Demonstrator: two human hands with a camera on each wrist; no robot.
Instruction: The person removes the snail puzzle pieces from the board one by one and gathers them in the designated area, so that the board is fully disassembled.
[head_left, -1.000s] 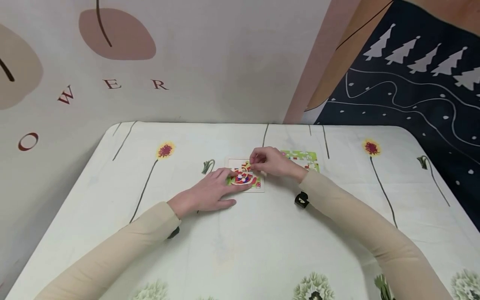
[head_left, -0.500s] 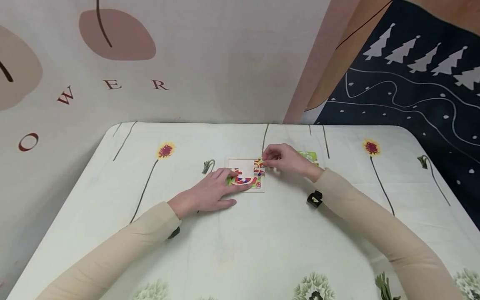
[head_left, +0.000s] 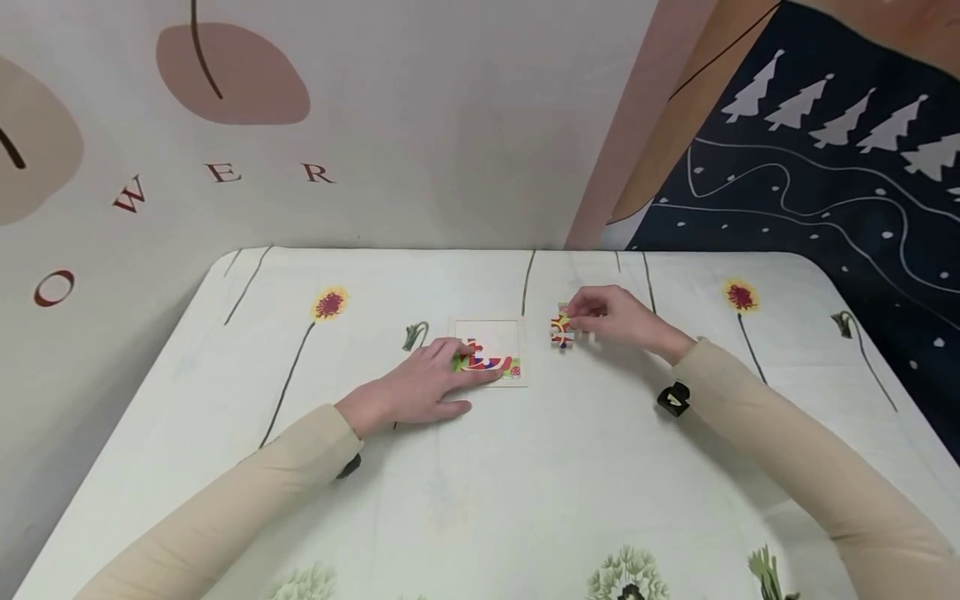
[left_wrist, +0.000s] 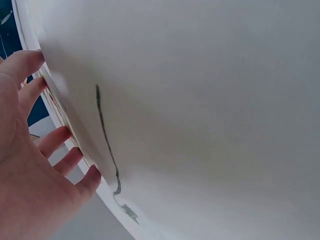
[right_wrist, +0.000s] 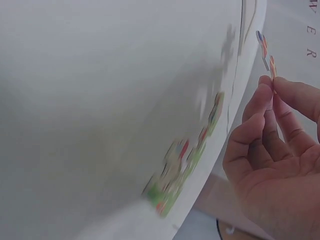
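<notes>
On the table lies a small square puzzle frame, its lower part filled with red, green and blue pieces and its upper part bare white. My left hand rests flat across its left and lower side, fingers spread. To the right of the frame, my right hand pinches joined puzzle pieces in yellow, red and blue between thumb and fingertips. The right wrist view shows these pieces edge-on above the table, held by the right hand. In the left wrist view the left hand touches the frame's edge.
Several green-edged puzzle pieces lie on the table in the right wrist view; in the head view the right hand hides them. The tablecloth has printed flowers. A patterned cloth wall stands behind the table.
The right hand has lifted the joined pieces out of the puzzle frame and moved them right, uncovering the frame's white upper part. The left hand has stayed in place.
</notes>
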